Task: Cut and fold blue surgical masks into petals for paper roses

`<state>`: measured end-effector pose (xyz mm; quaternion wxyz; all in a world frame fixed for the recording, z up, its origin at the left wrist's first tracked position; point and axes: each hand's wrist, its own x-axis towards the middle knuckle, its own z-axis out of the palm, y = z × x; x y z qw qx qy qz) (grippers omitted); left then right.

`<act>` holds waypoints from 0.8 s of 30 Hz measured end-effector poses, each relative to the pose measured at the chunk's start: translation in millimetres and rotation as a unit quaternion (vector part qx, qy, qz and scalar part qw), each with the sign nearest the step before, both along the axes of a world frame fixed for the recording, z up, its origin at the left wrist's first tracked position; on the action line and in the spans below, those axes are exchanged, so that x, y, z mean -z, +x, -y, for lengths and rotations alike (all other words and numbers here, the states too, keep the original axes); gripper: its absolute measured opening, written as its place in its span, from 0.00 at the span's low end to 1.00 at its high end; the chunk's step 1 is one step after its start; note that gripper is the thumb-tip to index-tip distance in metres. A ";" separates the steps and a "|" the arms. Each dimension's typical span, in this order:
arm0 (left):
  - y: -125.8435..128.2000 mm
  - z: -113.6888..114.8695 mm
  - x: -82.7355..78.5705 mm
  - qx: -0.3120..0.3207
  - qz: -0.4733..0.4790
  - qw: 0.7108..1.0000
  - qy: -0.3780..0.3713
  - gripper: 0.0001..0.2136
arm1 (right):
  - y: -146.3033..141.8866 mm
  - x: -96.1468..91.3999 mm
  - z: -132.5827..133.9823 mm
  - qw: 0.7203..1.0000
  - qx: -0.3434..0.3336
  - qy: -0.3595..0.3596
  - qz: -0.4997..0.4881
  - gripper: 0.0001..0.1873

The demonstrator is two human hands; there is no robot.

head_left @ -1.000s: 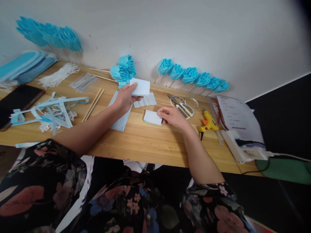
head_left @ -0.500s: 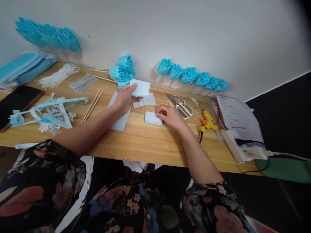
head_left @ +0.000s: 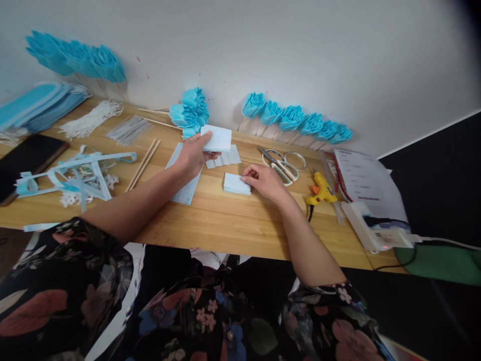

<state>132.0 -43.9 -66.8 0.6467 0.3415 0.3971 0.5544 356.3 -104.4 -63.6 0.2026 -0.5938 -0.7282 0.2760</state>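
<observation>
My left hand (head_left: pixel 192 154) holds a small white folded sheet (head_left: pixel 217 138) just above the wooden table (head_left: pixel 210 220), thumb on top of it. Under it lies a pleated white piece (head_left: pixel 225 157) and a pale blue flat sheet (head_left: pixel 184 175). My right hand (head_left: pixel 265 180) rests on the table with its fingers curled, pinching the right edge of a small stack of pale blue-white folded pieces (head_left: pixel 236 183).
Scissors (head_left: pixel 280 161) and a yellow glue gun (head_left: pixel 319 189) lie right of my right hand, with papers (head_left: pixel 366 183) and a white power strip (head_left: pixel 372 231) beyond. Blue paper flowers (head_left: pixel 296 116) line the wall. Wooden sticks (head_left: pixel 143 161), blue strips (head_left: pixel 78 168), masks (head_left: pixel 33 103) and a dark phone (head_left: pixel 26 155) lie left.
My right hand and the stack under it have slid slightly left and settled on the table. The left hand with its sheet has barely moved.
</observation>
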 end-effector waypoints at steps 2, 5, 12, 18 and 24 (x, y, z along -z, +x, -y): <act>-0.2 -0.4 0.9 0.002 0.004 1.000 0.004 0.11 | -0.1 -1.5 0.3 1.000 0.009 -0.001 0.005 0.05; 0.3 -1.6 3.3 0.000 0.011 1.000 0.013 0.11 | -0.3 -2.5 0.4 0.999 0.009 0.001 0.037 0.05; 8.8 11.8 -0.3 0.053 -0.001 0.998 0.027 0.13 | 0.0 -6.8 0.4 0.989 0.039 0.084 -0.115 0.17; 20.2 35.7 -4.9 0.133 -0.056 0.987 0.077 0.16 | -8.1 -9.4 2.4 0.956 0.058 0.004 -0.287 0.28; 24.6 44.4 -5.7 0.148 -0.094 0.980 0.095 0.14 | -10.1 -8.7 2.6 0.956 0.092 0.065 -0.271 0.25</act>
